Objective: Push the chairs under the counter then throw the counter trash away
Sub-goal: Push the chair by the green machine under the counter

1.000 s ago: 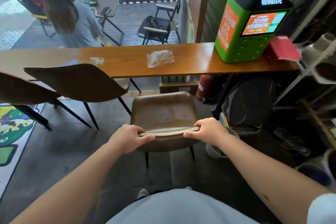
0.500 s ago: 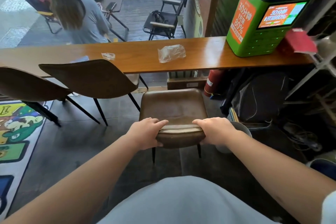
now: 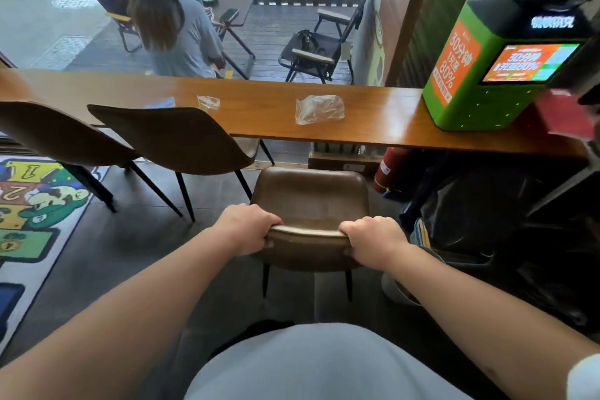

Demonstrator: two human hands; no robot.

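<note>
Chair point(image 3: 310, 195) is sitting just short of the counter point(image 3: 259, 114), seat front at its edge, and we're gripping the top of its backrest with both hands: left hand point(image 3: 248, 227) and right hand point(image 3: 373, 239), fingers curled tight over the rim. Two plastic wrappers, big point(image 3: 319, 109) and small point(image 3: 208, 102), are lying on the counter.

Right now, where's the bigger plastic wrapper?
In the head view, the bigger plastic wrapper lies mid-counter, between the small wrapper and green kiosk.
</note>
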